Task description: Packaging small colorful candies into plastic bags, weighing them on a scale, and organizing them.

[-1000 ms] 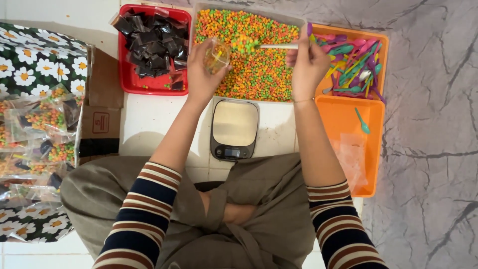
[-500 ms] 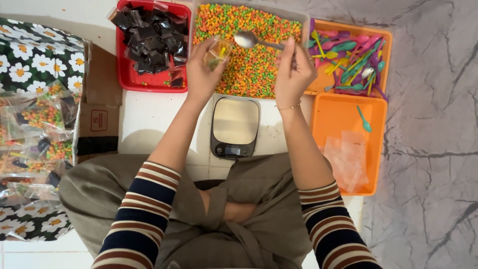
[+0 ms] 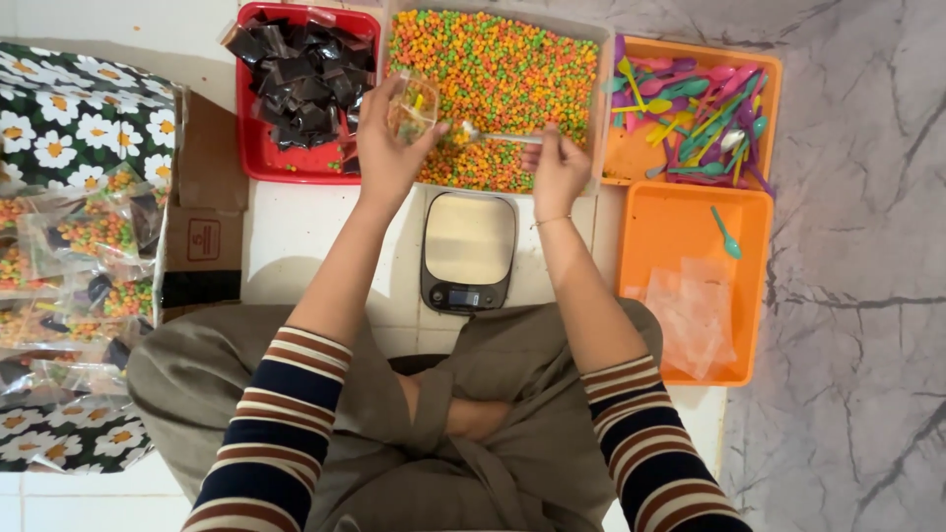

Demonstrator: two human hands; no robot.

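A white tiled floor meets grey marbled stone at three o'clock, seen from the head camera above a seated person's crossed legs. The left hand [image 3: 386, 148] grips a small clear plastic bag [image 3: 412, 108], its mouth tilted toward three o'clock, over the near left corner of the clear tray of orange, green and yellow pellets [image 3: 591, 59]. The right hand [image 3: 559, 169] pinches the handle of a metal spoon [image 3: 493, 137], whose long axis runs nine to three, bowl at the bag's opening. A grey digital scale [image 3: 469, 246] sits at six o'clock of both hands, its platform bare. A red tray of dark sachets [image 3: 246, 148] flanks at nine o'clock; an orange tray of coloured plastic spoons [image 3: 769, 74] at three o'clock. Open floor shows between scale and red tray.
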